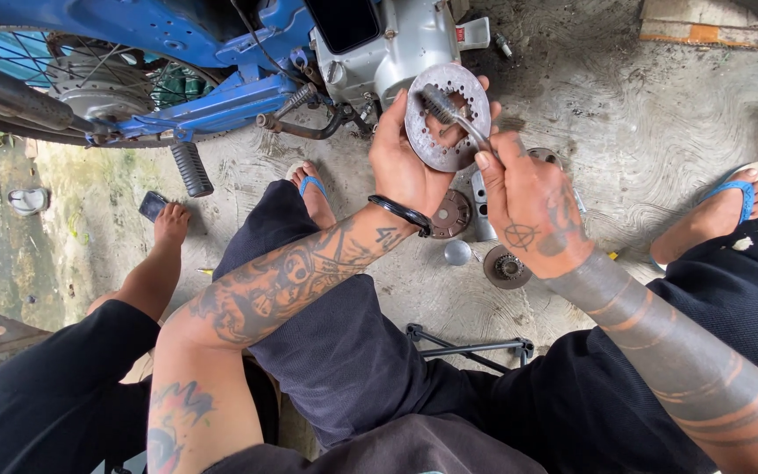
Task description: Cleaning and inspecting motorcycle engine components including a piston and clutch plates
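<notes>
Concrete floor point(660, 149) beneath us: left hand point(405, 167) gripping metal disc point(446, 117) upright, right hand point(528, 202) pinching brush point(454, 114) slanting across disc face.

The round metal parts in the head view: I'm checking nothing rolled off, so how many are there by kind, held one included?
Perforated disc held in the left hand: 1
Dark round plate on the floor: 1
Small shiny dome cap: 1
Geared round part: 1
Round part partly hidden behind the right hand: 1
Total: 5
</notes>
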